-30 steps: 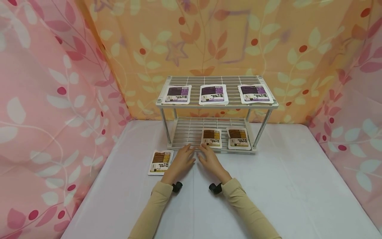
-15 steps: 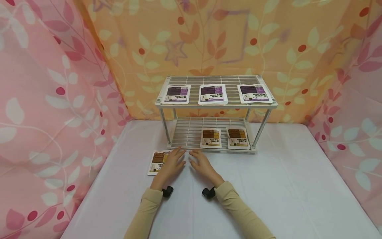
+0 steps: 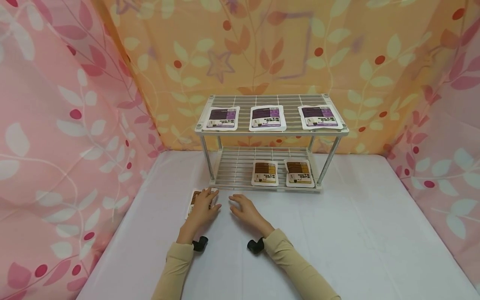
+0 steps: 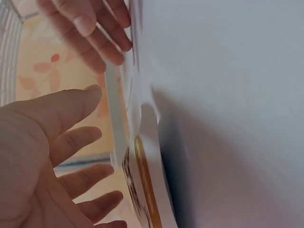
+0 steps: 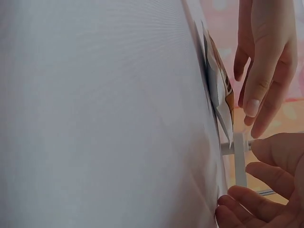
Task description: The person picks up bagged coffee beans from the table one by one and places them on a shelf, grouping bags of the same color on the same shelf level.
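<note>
A brown-and-white flat packet [image 3: 191, 205] lies on the white table, in front of the left foot of a white two-tier wire rack [image 3: 271, 130]. My left hand [image 3: 203, 203] is spread over the packet with its fingers straight; contact is unclear. The left wrist view shows the packet [image 4: 148, 190] edge-on beside my left fingers [image 4: 71, 142]. My right hand [image 3: 243, 207] is open, holds nothing and sits low over the table just right of the left hand. In the right wrist view the packet [image 5: 219, 88] lies under the left hand [image 5: 266, 61].
Two brown packets [image 3: 265, 173] [image 3: 299, 173] lie on the rack's lower tier, leaving its left part bare. Three purple packets [image 3: 268, 118] sit in a row on the top tier. Patterned cloth walls close in the table [image 3: 356, 233] on three sides.
Both hands have drawn back from the rack's front edge and shifted left. The left hand now covers the packet on the table.
</note>
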Action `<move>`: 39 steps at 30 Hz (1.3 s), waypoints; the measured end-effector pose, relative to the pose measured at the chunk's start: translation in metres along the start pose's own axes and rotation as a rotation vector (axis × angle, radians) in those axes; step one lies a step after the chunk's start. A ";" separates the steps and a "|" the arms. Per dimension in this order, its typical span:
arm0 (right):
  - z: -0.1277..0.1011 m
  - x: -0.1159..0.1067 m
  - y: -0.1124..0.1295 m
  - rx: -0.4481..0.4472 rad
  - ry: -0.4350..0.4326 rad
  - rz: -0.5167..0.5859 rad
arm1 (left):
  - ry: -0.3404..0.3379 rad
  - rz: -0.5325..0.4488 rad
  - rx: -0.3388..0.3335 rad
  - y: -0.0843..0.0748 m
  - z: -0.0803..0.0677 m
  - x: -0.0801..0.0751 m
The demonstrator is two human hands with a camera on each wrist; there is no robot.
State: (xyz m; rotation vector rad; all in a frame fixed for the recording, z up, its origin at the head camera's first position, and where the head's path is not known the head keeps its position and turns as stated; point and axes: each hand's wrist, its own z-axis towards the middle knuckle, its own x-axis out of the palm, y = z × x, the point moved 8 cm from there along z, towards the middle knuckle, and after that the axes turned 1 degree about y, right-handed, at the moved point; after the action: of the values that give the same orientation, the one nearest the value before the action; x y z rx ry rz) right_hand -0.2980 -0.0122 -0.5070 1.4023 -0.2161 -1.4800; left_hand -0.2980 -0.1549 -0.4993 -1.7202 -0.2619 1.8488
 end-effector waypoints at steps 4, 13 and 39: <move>0.002 0.005 0.001 0.011 0.036 0.010 | -0.016 -0.019 -0.040 0.008 -0.005 -0.009; 0.007 0.026 0.005 0.040 0.147 0.056 | -0.019 0.013 -0.261 0.033 -0.015 -0.021; 0.010 0.058 0.028 -0.026 0.279 -0.017 | 0.035 0.014 -0.361 0.051 -0.031 -0.028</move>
State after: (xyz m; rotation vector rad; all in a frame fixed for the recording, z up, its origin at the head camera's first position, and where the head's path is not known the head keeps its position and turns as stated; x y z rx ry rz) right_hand -0.2789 -0.0728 -0.5202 1.5735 -0.0102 -1.2783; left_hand -0.2835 -0.2183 -0.5064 -1.9938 -0.6017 1.8639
